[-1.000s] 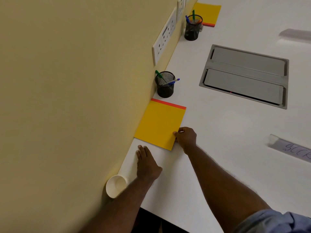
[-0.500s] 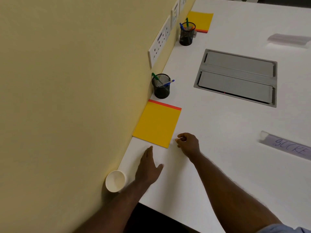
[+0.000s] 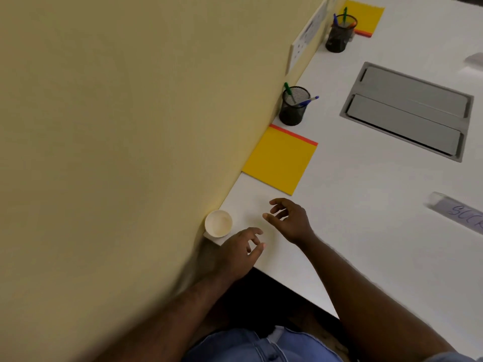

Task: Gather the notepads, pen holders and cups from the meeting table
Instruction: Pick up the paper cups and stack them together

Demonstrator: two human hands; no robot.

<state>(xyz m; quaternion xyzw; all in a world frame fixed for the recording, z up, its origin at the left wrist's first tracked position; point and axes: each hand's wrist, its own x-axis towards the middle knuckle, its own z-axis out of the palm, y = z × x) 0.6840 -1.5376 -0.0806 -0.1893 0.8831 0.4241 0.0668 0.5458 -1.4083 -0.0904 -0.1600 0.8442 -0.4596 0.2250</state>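
Note:
A white paper cup stands at the table's near corner against the yellow partition. My left hand hovers just right of it, fingers apart, holding nothing. My right hand is open above the table, a little below the yellow notepad with an orange strip. A black mesh pen holder with a green and a blue pen stands beyond the pad. A second pen holder and a second yellow notepad lie farther along the partition.
The yellow partition wall runs along the left with a white socket panel. A grey recessed cable box sits in the white table. A clear name stand with blue writing lies at the right edge.
My right hand let go of the notepad's corner and drew back toward me. My left hand lifted off the table and moved near the cup. The camera shifted.

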